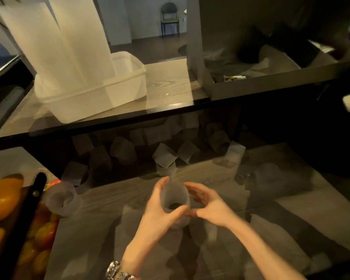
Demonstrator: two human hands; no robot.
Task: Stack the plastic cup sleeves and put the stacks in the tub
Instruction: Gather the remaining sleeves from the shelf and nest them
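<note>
Our left hand (pixel 160 207) clasps a sleeve (pixel 175 201) upright above the desk (pixel 113 199), mouth toward us for nesting; our right hand (pixel 206 205) hovers open beside. The tub (pixel 101 91) waits beyond.

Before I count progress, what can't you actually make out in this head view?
- Sleeve held in the left hand: one or several nested, fingers cover its wall.
- Tall stacks in the tub: tops cut off by the upper edge.
- Loose sleeves beyond the hands: dim and blurred, uncountable.
- Right hand: whether touching the sleeve, unclear.
</note>
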